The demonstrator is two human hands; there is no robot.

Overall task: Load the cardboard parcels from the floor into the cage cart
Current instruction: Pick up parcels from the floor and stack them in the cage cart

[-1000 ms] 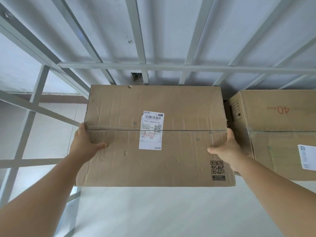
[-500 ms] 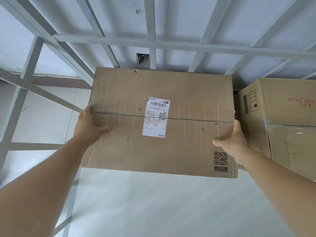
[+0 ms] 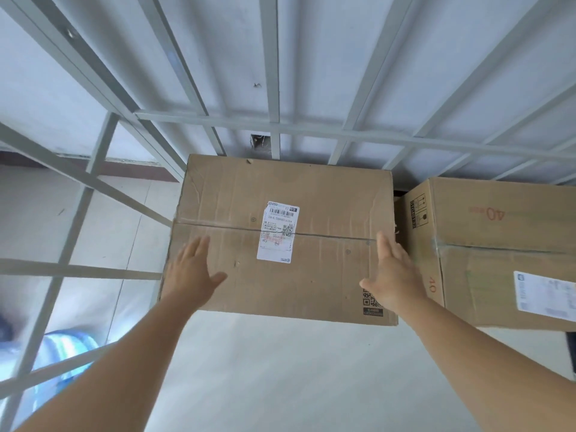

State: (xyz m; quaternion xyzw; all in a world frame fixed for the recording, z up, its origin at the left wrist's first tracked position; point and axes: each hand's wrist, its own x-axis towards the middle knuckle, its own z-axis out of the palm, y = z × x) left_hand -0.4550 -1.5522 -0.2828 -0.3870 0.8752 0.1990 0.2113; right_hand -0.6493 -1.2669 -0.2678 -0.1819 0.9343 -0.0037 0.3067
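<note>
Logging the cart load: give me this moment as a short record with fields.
setting: inside the cage cart, grey metal bars behind and to the left
centre parcel: cardboard, taped seam, white shipping label on top
second parcel: to its right, close beside it, marked 40
left hand: open, fingers spread, over the centre parcel's left edge
right hand: open, flat at the centre parcel's right edge
grip: neither hand grasps

Parcel depot or warehouse: grey metal-barred cage cart (image 3: pixel 274 132), label-stickered brown cardboard parcels (image 3: pixel 280 238) (barcodes), tiled floor (image 3: pixel 37 219).
</note>
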